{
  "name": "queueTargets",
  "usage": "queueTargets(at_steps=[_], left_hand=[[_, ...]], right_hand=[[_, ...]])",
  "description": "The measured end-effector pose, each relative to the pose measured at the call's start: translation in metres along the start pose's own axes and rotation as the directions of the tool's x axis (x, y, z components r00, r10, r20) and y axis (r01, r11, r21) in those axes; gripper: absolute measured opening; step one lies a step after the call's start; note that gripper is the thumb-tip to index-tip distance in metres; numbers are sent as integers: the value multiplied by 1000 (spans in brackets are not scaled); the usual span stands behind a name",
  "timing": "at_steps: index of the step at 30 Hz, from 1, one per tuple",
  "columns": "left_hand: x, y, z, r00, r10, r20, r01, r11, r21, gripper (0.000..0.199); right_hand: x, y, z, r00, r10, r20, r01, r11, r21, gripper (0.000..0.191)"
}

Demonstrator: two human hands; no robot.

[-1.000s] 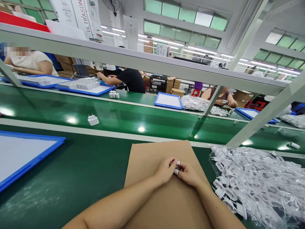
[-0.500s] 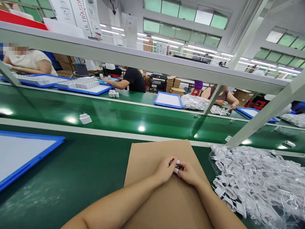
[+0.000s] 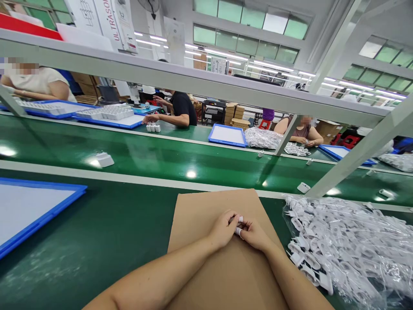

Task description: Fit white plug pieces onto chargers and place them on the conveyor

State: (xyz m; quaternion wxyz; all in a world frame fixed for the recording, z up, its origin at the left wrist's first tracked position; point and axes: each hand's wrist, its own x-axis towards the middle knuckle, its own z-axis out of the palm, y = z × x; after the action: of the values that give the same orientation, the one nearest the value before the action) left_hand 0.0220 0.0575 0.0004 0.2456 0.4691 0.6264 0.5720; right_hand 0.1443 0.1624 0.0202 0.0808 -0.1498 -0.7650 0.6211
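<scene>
Two hands closed on one piece:
your left hand [image 3: 222,230] and right hand [image 3: 254,236] pinch a small white part [image 3: 238,231] above a cardboard sheet [image 3: 206,215], beside a plastic bag [image 3: 342,245].

The only words I can read, "ULTRASO…", run down a white hanging banner [image 3: 111,26] high up, well ahead of my grip [image 3: 238,228].

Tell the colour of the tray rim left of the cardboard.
The tray rim is blue; head view.

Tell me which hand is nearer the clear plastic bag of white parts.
Right. The right hand is left of the clear plastic bag, not touching it; the left hand lies farther left, beyond the right hand.
</scene>
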Motion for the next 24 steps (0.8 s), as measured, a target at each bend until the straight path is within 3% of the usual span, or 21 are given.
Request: queueTargets(at_steps=[24], left_hand=[[0, 2, -1, 1000, -20, 15, 20, 1000, -2, 31]], right_hand=[[1, 8, -2, 1000, -11, -6, 11, 1000, 10, 20]])
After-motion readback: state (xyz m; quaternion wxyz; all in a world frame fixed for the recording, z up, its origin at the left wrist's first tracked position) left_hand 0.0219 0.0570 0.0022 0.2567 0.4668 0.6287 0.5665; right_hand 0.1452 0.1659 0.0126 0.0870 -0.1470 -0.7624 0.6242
